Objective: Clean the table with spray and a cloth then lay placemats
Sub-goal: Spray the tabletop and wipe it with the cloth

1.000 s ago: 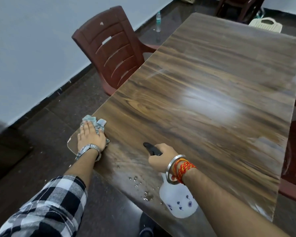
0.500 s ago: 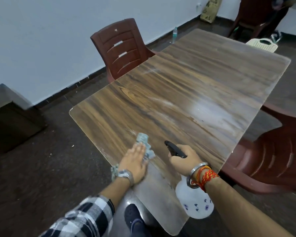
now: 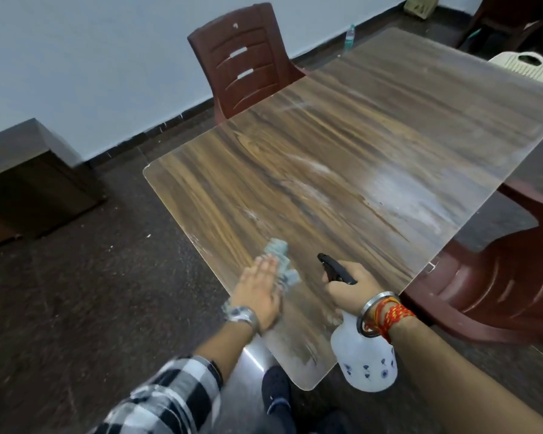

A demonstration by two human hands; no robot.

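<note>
Wiping the counter (image 3: 358,145), we press the cloth (image 3: 279,248) under a flat left hand (image 3: 259,289); the right hand (image 3: 350,288) grips the spray bottle (image 3: 362,361), ready.

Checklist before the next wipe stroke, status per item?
1. Grip on the cloth: ok. The left hand presses it onto the table with its fingers flat.
2. Hold on the spray bottle: ok. The right hand grips it at the trigger, nozzle aimed over the tabletop.
3. Tabletop clean: not ok. There are whitish streaks across the middle and right side.
4. Liquid in the bottle: cannot tell, its body is cloudy.
5. Placemats ready: cannot tell, none in view.
</note>
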